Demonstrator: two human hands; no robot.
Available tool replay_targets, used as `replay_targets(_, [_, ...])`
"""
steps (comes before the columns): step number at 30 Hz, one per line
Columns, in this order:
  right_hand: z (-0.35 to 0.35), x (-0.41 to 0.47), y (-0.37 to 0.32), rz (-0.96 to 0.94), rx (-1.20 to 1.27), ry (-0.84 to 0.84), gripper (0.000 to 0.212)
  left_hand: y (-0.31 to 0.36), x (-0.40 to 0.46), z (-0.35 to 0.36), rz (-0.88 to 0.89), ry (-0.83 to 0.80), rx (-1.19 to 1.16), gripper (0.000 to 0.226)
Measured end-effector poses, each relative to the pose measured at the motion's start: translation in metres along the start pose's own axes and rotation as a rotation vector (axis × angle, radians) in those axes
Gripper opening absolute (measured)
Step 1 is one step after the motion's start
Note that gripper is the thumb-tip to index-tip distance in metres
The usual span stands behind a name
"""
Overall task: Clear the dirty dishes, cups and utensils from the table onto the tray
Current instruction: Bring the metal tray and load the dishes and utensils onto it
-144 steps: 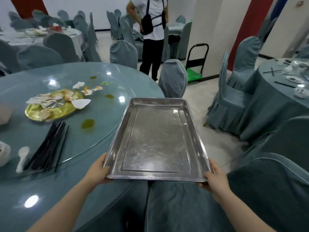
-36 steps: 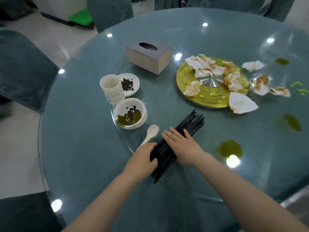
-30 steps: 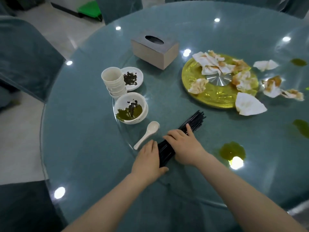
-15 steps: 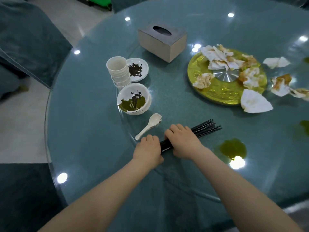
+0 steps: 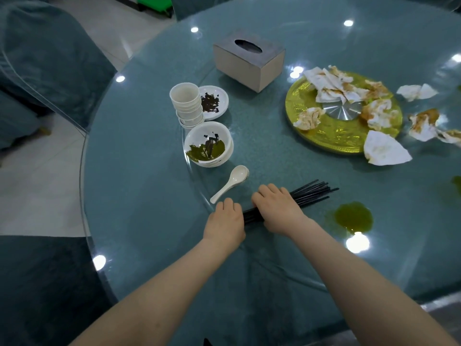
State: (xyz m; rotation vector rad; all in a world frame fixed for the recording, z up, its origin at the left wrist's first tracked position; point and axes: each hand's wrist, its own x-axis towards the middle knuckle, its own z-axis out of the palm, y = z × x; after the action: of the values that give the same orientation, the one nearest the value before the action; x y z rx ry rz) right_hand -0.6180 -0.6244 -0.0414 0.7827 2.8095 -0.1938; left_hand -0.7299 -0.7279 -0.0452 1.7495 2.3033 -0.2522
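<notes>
A bundle of black chopsticks (image 5: pixel 313 193) lies on the glass turntable, tips pointing right. My right hand (image 5: pixel 277 209) curls over the middle of the bundle and grips it. My left hand (image 5: pixel 225 221) closes on the near end of the bundle, fingers curled down. A white spoon (image 5: pixel 230 182) lies just beyond my left hand. Behind it stand a white bowl (image 5: pixel 208 147) with green-brown dregs, a stack of white cups (image 5: pixel 187 103) and a small saucer (image 5: pixel 214 99) with dark tea leaves. The tray is out of view.
A grey tissue box (image 5: pixel 249 59) stands at the back. A gold plate (image 5: pixel 344 113) carries stained napkins, and more napkins (image 5: pixel 424 123) lie to its right. A green spill (image 5: pixel 354 217) sits right of my right hand. Covered chairs (image 5: pixel 50 61) stand at the left.
The bundle has swung from pointing away to lying nearly sideways. Both hands have closed around it and drawn it together. The tray I carried earlier is gone from view.
</notes>
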Motion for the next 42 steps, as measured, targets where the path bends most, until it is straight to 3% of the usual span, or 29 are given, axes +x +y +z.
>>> replay_targets(21, [-0.005,-0.005,-0.012,-0.069,-0.155,0.095,0.019,-0.015,-0.015,-0.004,-0.010,0.003,-0.018,0.018])
replay_targets(29, [-0.035,-0.031,-0.037,0.044,-0.127,0.209,0.016,-0.043,-0.033,-0.038,0.086,0.243,0.083,0.016])
replay_targets(31, [-0.045,-0.051,-0.043,0.102,-0.161,0.255,0.017,-0.044,-0.043,-0.053,0.153,0.300,0.090,0.012])
replay_targets(34, [-0.054,-0.088,-0.051,0.187,-0.160,0.278,0.020,-0.031,-0.058,-0.073,0.341,0.392,0.085,0.026])
replay_targets(37, [-0.057,-0.131,-0.055,0.330,-0.151,0.274,0.023,-0.007,-0.070,-0.077,0.434,0.320,-0.004,0.011])
replay_targets(42, [-0.048,-0.219,-0.072,0.590,-0.091,0.224,0.022,0.043,-0.096,-0.070,0.697,0.206,-0.079,0.020])
